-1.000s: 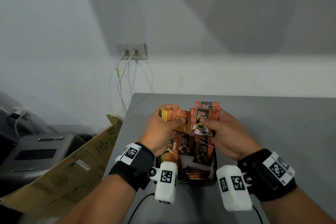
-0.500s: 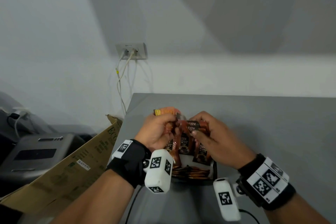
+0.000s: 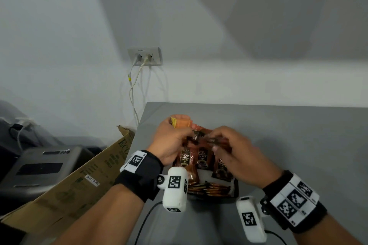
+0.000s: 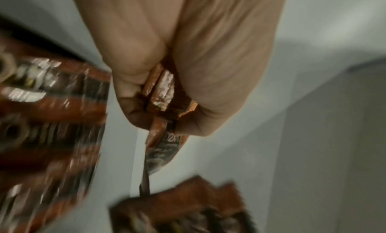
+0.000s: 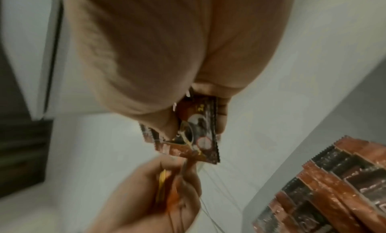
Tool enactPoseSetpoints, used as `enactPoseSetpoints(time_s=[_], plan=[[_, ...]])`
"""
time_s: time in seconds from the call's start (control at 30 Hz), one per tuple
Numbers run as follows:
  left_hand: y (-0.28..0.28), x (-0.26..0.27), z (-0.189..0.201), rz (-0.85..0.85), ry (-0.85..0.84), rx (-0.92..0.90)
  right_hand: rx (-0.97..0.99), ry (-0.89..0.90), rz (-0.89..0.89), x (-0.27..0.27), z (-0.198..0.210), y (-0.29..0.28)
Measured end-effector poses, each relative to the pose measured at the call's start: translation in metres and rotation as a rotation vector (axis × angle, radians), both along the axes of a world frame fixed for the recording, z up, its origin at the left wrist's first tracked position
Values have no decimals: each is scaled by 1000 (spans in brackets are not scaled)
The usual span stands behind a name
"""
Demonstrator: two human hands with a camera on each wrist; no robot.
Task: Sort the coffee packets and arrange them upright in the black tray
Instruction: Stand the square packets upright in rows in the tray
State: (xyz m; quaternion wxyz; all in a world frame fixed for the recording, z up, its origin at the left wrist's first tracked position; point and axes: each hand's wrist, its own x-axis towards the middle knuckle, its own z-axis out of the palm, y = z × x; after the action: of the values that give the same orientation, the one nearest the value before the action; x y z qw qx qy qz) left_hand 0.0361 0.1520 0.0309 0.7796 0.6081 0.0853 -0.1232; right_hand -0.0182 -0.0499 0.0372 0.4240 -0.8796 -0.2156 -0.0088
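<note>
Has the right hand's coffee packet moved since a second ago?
Yes. The coffee packet in the right hand has dropped toward the black tray, tipping from upright to nearly flat.

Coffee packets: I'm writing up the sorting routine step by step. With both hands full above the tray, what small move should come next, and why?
Probably lower the right hand and stand its dark packet beside the upright D2X packets in the black tray. It matches them, while the left hand grips a separate orange bunch.

Head cam high, facing down – wrist cams close, sharing packets (image 3: 203,158)
</note>
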Motion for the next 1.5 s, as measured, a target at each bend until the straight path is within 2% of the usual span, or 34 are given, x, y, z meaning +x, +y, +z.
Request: enactPoseSetpoints(time_s=[0.07, 0.13, 0.2, 0.23, 0.33, 0.4, 0.53, 0.63, 0.7, 0.8, 0.87, 1.0, 1.07, 1.27, 1.33, 1.43, 1.5], plan=[[10, 1, 5, -42, -82, 79, 159, 131, -162, 7, 6, -9], [14, -4, 12, -196, -148, 80, 296, 237, -296, 17, 5, -17], [9, -9, 17, -315, -202, 81, 421, 416, -274, 22, 0, -15], [4, -9, 17, -318, -238, 142, 485, 506, -238, 23, -4, -10], [-10, -10, 17, -239, -382, 454, 739, 740, -203, 20, -9, 5], [-14, -10, 14, -201, -438, 580, 855, 825, -187, 18, -11, 10], [-16, -14, 7, -209, -524, 675, 947, 908, -148, 16, -17, 13], [-17, -15, 1, -167, -511, 642, 872, 856, -135, 14, -20, 15], [-15, -13, -1, -103, -419, 544, 850, 824, -161, 14, -22, 15], [-8, -11, 2, -67, -105, 95, 880, 790, -234, 17, -23, 10], [-3, -8, 4, -84, -37, -63, 930, 753, -257, 20, -20, 4], [-3, -9, 4, -108, -54, -97, 1046, 688, -224, 23, -4, -2], [-5, -10, 1, -118, -55, -77, 1034, 658, -201, 23, 2, -2], [-12, -13, -1, -136, -27, -57, 813, 460, -284, 23, 4, 7], [-9, -11, 0, -140, 87, -146, 609, 302, -323, 20, 8, 2], [-2, -7, -2, -193, 332, -277, 272, 103, -155, 8, 20, -7], [-1, -7, -5, -215, 366, -294, 163, 85, -67, 3, 25, -6]])
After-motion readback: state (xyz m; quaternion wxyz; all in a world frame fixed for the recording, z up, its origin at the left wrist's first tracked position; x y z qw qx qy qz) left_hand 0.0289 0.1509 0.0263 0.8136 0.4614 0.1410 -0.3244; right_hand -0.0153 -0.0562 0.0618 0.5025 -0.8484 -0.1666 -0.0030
